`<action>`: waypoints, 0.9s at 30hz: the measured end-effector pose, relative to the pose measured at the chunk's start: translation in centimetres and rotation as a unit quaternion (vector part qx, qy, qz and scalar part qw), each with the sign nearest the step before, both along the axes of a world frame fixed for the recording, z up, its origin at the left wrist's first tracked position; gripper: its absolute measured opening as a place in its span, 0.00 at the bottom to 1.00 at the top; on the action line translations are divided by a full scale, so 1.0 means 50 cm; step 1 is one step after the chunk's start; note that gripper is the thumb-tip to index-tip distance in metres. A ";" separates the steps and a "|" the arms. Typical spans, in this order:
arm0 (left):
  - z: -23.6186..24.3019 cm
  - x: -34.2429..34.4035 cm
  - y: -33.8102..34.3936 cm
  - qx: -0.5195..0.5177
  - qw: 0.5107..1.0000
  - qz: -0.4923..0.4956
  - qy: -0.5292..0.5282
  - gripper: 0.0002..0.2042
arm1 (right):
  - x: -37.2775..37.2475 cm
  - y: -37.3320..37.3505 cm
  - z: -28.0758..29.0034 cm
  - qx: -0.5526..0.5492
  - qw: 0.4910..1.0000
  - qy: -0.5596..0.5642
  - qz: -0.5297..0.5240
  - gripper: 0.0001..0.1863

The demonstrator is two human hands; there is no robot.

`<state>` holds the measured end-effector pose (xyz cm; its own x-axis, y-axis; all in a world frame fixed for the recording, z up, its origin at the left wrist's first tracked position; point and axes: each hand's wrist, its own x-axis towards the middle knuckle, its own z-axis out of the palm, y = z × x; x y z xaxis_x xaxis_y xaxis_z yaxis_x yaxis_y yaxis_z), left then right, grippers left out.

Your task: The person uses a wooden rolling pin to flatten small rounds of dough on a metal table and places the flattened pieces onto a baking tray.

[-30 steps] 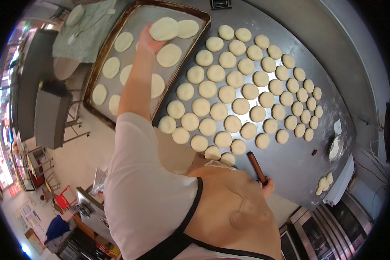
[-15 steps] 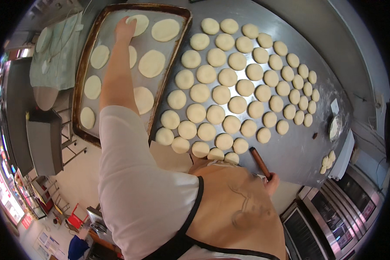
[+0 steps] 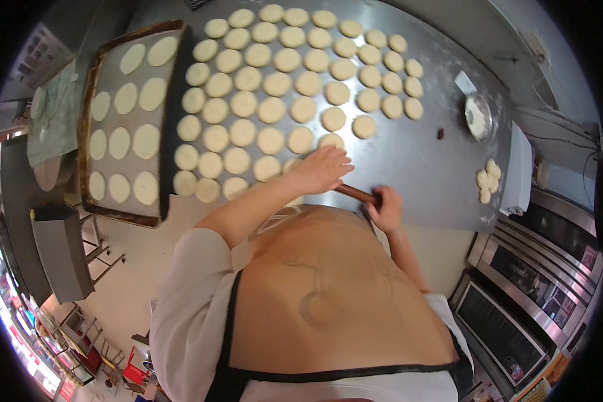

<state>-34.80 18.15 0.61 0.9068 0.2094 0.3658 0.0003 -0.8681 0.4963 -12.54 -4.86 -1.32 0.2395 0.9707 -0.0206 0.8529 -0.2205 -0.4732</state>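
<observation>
Rows of thick round dough pieces (image 3: 277, 84) lie on the steel table in front of me. My left hand (image 3: 323, 169) is over the near edge of the rows, fingers spread, beside a dough round (image 3: 331, 141) that shows just past it. Whether the fingertips touch that round I cannot tell. My right hand (image 3: 386, 209) is closed around one end of a brown wooden rolling pin (image 3: 356, 193), whose other end passes close to my left hand. On the left, flattened dough discs (image 3: 119, 143) lie in rows on a lined baking tray (image 3: 84, 144) with a browned rim.
A metal bowl of white flour (image 3: 478, 118) stands at the table's right, with a white card (image 3: 464, 82) beside it. Closer are a small dark red object (image 3: 440, 134) and a clump of small dough pieces (image 3: 487, 181). Ovens (image 3: 502, 328) stand at the lower right.
My left hand has left the disc at the tray's far end and come back right, over the table's near dough rounds. The view has shifted. My right hand still grips the rolling pin.
</observation>
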 end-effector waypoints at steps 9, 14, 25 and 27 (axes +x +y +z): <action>-0.068 0.054 -0.245 -0.063 0.981 0.090 0.161 0.21 | 0.030 0.282 -0.026 0.066 0.994 0.060 0.058 0.14; -0.067 0.041 -0.322 -0.054 0.950 0.200 0.235 0.21 | -0.112 0.318 -0.046 0.086 0.996 0.013 0.018 0.19; -0.074 0.092 -0.267 -0.124 0.907 0.355 0.187 0.19 | -0.043 0.168 0.102 -0.036 0.954 0.290 0.065 0.19; -0.082 0.089 -0.239 -0.068 0.925 0.330 0.175 0.20 | 0.017 0.130 0.067 -0.069 0.961 0.253 0.088 0.16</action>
